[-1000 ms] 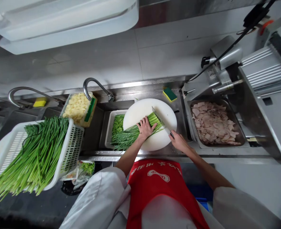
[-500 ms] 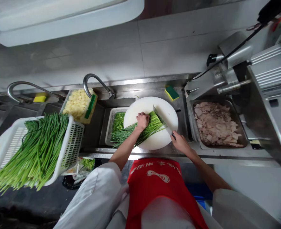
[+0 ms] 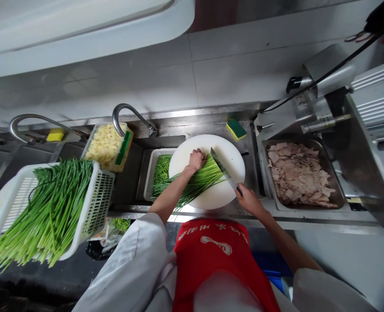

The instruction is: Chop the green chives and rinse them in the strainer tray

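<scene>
A bundle of long green garlic chives (image 3: 195, 183) lies slantwise across a round white cutting board (image 3: 232, 158), its darker ends hanging past the board's left and near edges. My left hand (image 3: 197, 159) rests on the bundle with curled fingers, pressing it against the board. In my right hand (image 3: 247, 197) is the black handle of a kitchen knife (image 3: 222, 168). The blade stands along the cut right end of the chives, its tip pointing away from me. Left of the board, a white basket (image 3: 149, 173) in the sink holds cut green pieces (image 3: 162, 170).
At the left, a large white basket (image 3: 96, 203) is heaped with long chives (image 3: 48, 212). Behind it stands a tub of pale yellow chunks (image 3: 105, 145) by a curved faucet (image 3: 126, 106). A sponge (image 3: 236, 129) lies behind the board. Sliced meat (image 3: 299, 173) fills a metal tray at right, beside a machine (image 3: 367, 160).
The view has shifted slightly. Both hands stay at the chives and knife, and the blade remains at the bundle's right end. Chive ends hang a little lower over the near edge.
</scene>
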### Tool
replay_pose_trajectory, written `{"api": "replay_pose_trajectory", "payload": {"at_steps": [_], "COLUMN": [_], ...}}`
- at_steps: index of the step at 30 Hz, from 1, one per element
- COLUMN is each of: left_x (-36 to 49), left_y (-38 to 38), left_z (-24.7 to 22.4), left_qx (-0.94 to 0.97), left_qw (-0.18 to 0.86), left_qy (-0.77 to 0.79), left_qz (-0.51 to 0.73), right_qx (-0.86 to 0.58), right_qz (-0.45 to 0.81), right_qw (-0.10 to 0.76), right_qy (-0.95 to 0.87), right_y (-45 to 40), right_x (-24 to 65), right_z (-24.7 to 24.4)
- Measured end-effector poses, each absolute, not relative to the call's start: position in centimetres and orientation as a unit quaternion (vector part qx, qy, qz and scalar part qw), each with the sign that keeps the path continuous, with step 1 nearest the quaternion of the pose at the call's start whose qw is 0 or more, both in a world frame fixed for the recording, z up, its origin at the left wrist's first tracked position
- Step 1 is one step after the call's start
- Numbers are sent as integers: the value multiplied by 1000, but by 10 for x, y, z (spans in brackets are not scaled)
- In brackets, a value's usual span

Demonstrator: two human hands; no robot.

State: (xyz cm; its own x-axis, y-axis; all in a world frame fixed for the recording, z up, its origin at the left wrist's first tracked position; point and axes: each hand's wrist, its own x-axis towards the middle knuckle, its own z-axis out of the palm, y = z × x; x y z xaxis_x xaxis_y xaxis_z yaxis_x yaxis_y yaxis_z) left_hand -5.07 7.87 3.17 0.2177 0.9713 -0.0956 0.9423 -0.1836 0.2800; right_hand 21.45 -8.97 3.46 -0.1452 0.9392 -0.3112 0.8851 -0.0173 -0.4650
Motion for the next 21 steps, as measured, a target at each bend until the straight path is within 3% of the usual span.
{"api": "replay_pose_trajectory", "payload": {"at_steps": [11, 21], "left_x": [-61, -52], "left_y": [73, -33], "left_z": [18, 8], "left_qx": [751, 801], "left_qw": [172, 26], "left_qy": [618, 598], "left_qz": [160, -4], "right_qx": [-659, -678], "right_qz": [289, 267], "right_qw": [9, -16], "right_qy": [-694, -685], "right_y": [-85, -94], "right_x": [213, 199], "right_z": [48, 52]}}
